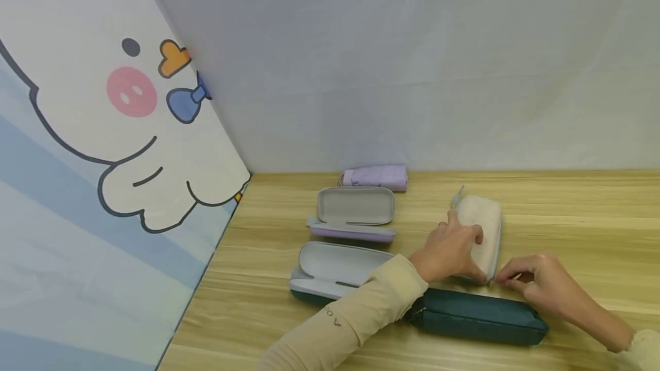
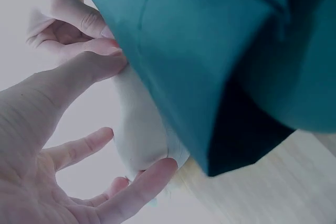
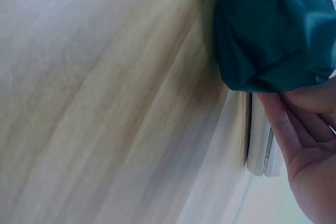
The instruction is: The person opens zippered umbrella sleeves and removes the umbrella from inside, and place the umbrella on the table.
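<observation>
A cream zip pouch [image 1: 483, 228] lies on the table with a light strap tab at its far left corner. My left hand [image 1: 450, 248] holds it down, thumb at the near end and fingers spread along the left side and top. At its near right corner, my right hand [image 1: 541, 282] pinches what looks like the zipper pull, small and mostly hidden by the fingertips. Close in front of both hands lies a dark teal pencil case [image 1: 479, 316]. In the left wrist view this teal case [image 2: 173, 40] covers part of the cream pouch [image 2: 139, 124].
Left of the hands, an open glasses case with a purple shell [image 1: 356, 208] sits behind an open dark green one [image 1: 340, 262], partly covered by my left sleeve [image 1: 361, 314]. A folded purple umbrella [image 1: 378, 177] lies by the back wall. A cartoon panel [image 1: 129, 159] stands at left.
</observation>
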Available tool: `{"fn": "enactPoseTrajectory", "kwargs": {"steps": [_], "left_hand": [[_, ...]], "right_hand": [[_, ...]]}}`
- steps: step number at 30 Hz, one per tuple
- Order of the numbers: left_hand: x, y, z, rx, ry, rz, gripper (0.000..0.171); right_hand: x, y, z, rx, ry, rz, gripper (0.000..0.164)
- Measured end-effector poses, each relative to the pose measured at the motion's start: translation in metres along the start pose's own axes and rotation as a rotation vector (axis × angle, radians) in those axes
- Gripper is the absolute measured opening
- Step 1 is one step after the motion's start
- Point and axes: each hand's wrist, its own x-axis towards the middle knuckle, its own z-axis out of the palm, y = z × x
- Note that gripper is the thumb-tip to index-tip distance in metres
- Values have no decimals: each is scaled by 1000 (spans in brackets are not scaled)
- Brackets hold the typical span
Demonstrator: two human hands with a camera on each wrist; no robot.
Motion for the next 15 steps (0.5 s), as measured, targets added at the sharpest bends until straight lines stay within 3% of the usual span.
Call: {"fn": "enactPoseTrajectory", "kwargs": {"steps": [15], "left_hand": [[3, 3, -5, 18, -38, 27, 57]], "right_hand": [[2, -4, 0, 80, -93, -13, 28]]}}
